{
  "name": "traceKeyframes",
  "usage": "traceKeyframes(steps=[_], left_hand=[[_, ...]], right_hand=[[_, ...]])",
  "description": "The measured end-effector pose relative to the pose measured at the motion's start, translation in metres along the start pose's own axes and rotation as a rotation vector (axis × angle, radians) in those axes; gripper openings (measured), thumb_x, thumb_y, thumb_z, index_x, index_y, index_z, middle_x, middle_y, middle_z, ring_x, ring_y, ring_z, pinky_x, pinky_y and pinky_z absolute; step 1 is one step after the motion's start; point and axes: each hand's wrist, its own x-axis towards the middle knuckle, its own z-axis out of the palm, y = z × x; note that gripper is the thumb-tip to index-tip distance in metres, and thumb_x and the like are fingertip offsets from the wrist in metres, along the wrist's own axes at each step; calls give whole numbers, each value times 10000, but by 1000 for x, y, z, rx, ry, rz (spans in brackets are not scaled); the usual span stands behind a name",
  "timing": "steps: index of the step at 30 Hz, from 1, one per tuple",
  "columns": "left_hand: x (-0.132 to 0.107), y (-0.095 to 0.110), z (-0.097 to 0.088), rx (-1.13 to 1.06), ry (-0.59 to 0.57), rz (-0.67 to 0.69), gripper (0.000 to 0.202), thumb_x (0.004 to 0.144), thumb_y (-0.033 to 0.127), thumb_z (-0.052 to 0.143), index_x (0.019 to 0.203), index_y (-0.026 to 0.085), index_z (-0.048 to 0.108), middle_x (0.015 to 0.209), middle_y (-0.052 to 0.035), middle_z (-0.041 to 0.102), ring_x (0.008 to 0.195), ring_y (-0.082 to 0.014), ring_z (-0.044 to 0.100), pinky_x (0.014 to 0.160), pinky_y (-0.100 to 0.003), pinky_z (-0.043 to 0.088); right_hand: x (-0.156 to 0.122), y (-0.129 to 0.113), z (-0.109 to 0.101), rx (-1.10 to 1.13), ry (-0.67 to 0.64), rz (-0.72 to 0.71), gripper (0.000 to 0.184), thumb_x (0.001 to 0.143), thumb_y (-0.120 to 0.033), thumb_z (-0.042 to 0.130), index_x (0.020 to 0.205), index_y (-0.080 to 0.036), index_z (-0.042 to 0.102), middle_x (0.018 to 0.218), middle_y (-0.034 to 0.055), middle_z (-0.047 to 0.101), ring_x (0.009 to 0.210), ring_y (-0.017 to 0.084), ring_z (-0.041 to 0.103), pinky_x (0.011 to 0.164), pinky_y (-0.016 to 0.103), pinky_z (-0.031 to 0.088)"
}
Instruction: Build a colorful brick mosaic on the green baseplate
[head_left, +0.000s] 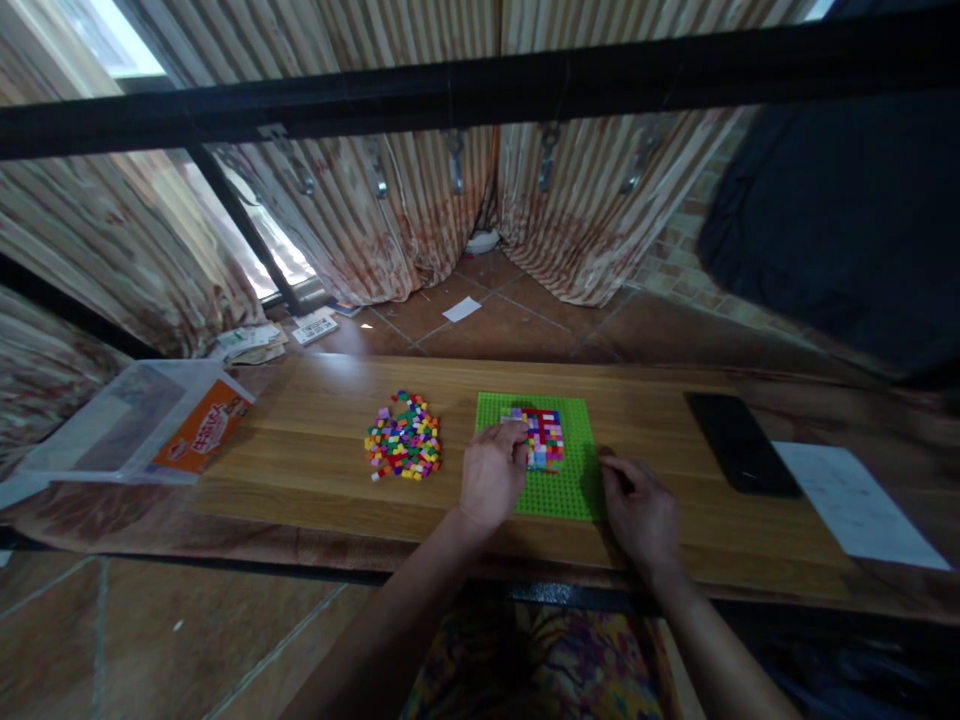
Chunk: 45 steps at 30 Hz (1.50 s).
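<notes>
A bright green studded baseplate (574, 495) lies on the wooden board, bearing a patch of small multicoloured toy bricks (551, 440) with red lines across it. My left hand (491, 478) reaches over the plate's left side, its fingers pinched together at the left part of the brick patch. Whatever is in that pinch is too small and too covered to name. Curled at the plate's right edge, my right hand (643, 512) grips the baseplate there. Left of the plate is a loose heap of small coloured bricks (405, 437).
A clear plastic box (97, 425) with an orange label stands at the board's left end. To the right lie a black phone-like slab (742, 445) and a white paper sheet (862, 505). Across the far side runs a dark metal bar (480, 95) with hanging hooks.
</notes>
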Motion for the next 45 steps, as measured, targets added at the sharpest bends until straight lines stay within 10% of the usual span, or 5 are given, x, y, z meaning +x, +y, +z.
traceKeyframes(steps=[16,36,45], left_hand=[[-2,1,5,89,53,18,278,860,112,549,1107,209,633,996,-36,721,930,-176,642,920,-351,490],[-3,10,-3,646,-96,503,407,936,119,402,1338,90,457,908,-92,684,926,-208,616,859,-349,472],[-5,-3,-12,213,13,120,478,891,98,462,1358,190,416,987,-46,709,948,-170,650,880,-309,522]], right_hand=[[0,-1,-1,19,-10,10,368,912,-450,447,903,-177,694,906,100,708,799,215,668,721,324,513],[0,1,1,36,12,-21,329,902,-412,474,902,-173,700,891,97,710,787,213,668,721,323,510],[0,2,1,4,-2,-8,358,900,-446,458,896,-182,700,890,97,708,779,215,662,715,325,504]])
